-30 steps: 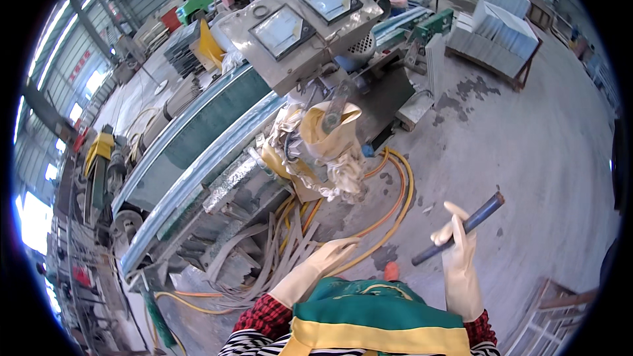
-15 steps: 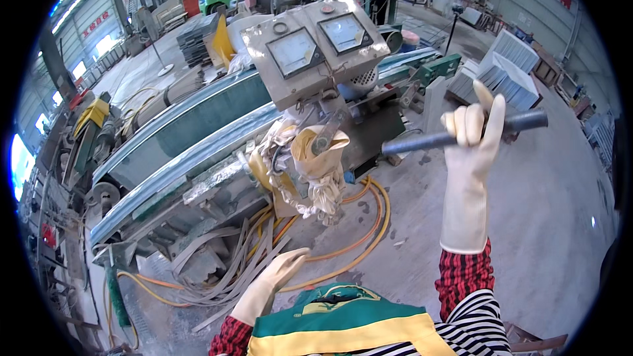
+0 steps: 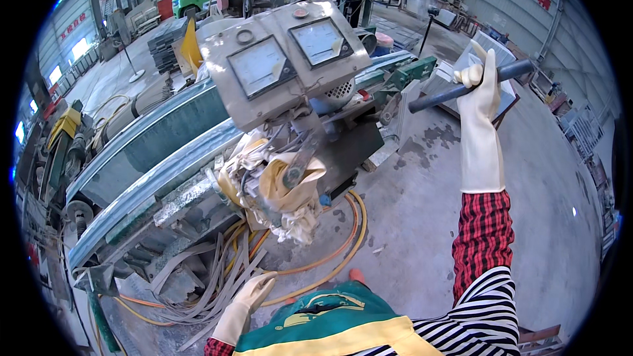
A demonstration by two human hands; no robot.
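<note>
My right hand [image 3: 483, 92], in a long cream rubber glove, is raised out in front at the right. Its fingers curl round a dark round bar [image 3: 435, 100], while one or two fingers point upward. The bar slants up to the right, clear of the machine. Low at the left, my left hand [image 3: 245, 302] wears the same kind of glove. Its fingers are stretched out close together, with nothing in them. Ahead stands a grey control box [image 3: 247, 109] with two dial meters. Below it hangs a bundle of cream gloves and cloth [image 3: 290, 191].
A long green machine bed with metal rails [image 3: 158, 138] runs across the left. Orange and yellow hoses [image 3: 353, 250] and grey straps [image 3: 214, 277] lie on the floor. Stacked slabs [image 3: 445, 86] stand behind the bar. A green forklift [image 3: 191, 1] is at the far left.
My right arm has reached farther forward, carrying the bar up and away. The view has shifted, so the control box sits nearer and more to the left. My left hand stays low.
</note>
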